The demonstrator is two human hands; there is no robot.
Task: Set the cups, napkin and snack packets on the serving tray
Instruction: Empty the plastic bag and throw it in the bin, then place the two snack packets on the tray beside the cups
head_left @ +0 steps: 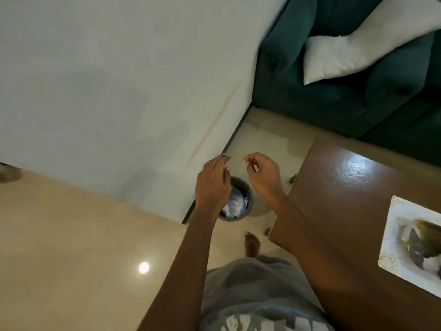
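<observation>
Beside a white wall (107, 91), a person stands over a small round waste bin (250, 199) on the tiled floor (71, 235), with both hands above its mouth. The left hand (211, 187) is flat, its fingers straight and together, and holds nothing. The right hand (263, 175) hangs just beside it with fingers loosely curled, thumb near the forefinger. Nothing can be made out between them, so it reads as empty. Crumpled white and blue paper or wrappers (235, 204) lie inside the bin, and a bare foot (252, 244) stands near it.

The serving tray (396, 211), a white rectangle with an ornate border, lies on the brown wooden table (346, 187) at the right edge of the view, well apart from both hands. Its middle shows dark green and grey shapes, too blurred to tell whether they are a printed picture or things lying on it. No cup, napkin or snack packet can be clearly made out anywhere, on the tray or off it. A green sofa (334, 103) with a white cushion (358, 51) stands beyond the table.

Judged from this, either the setting of the tray has not begun in earnest, or its load is hidden in the blur; the view does not settle which. With both hands empty and turned away from the table, the moment looks like a side errand at the bin, not a step of loading. What is left, as far as can be seen, is to find the cups, napkin and packets and bring them to the tray.
</observation>
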